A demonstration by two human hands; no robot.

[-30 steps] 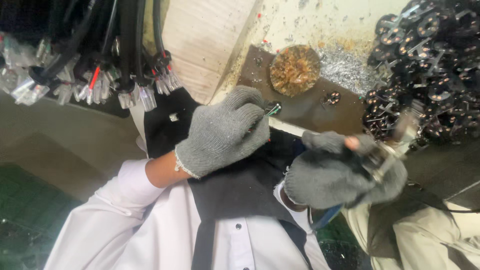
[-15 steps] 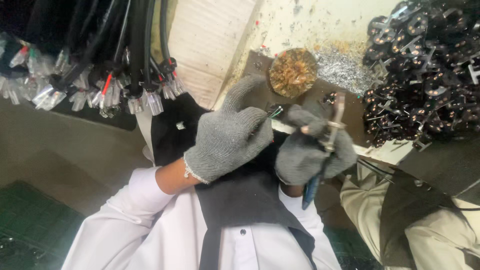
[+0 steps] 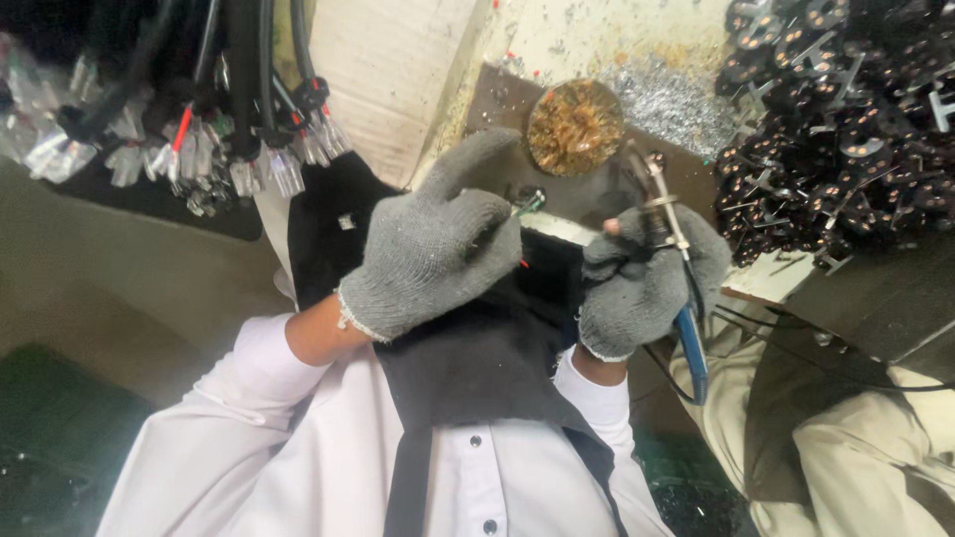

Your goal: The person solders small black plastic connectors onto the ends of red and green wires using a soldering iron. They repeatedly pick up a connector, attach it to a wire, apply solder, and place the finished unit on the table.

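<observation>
My left hand [image 3: 438,244], in a grey knit glove, is closed on a small part [image 3: 529,202]; only a green tip and a bit of red wire show at the fingertips. To its right my gloved right hand [image 3: 645,283] grips a soldering iron [image 3: 668,224] with a blue handle. The iron's metal tip points up toward a round pad of brass wool [image 3: 575,125]. The two hands are close together over a dark plate [image 3: 502,109]. A white shirt and black apron fill the lower view.
A heap of small black round parts with metal pins [image 3: 846,109] lies at the upper right. Bundles of black cables with clear connectors [image 3: 199,139] hang at the upper left. Silvery solder scraps [image 3: 676,94] lie beside the brass wool. Another person's tan trousers [image 3: 846,447] are at the lower right.
My right hand has come in from the right toward my left hand, and the iron now stands more upright near the brass wool. The left hand has stayed closed in place.
</observation>
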